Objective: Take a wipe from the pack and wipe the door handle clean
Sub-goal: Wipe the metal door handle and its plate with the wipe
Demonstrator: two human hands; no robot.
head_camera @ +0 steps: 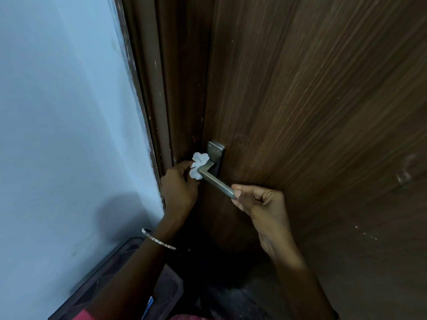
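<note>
Left hand [179, 184]: fingers curled and pinching a crumpled white wipe [198, 166], bunched at the fingertips and pressed against the inner bend of the door handle [216, 180], where the lever turns into its neck. Right hand [261, 204]: thumb and forefinger closed on the free end of the lever, remaining fingers folded into the palm, steadying it.

Just above the left fingertips, the metal backplate [216, 151], with the wipe's upper folds touching its lower edge. Beyond the plate, the dark wood door [323, 100]; to the left of the left hand, the door frame [161, 100] and a pale wall [57, 112]. A bangle [157, 240] on the left wrist. No pack in view.

Step in hand, by the look of it: wiping, begun at the neck end. Next move likely calls for sliding the wipe along the lever toward the right fingers, then shifting that grip so the tip gets cleaned too.
</note>
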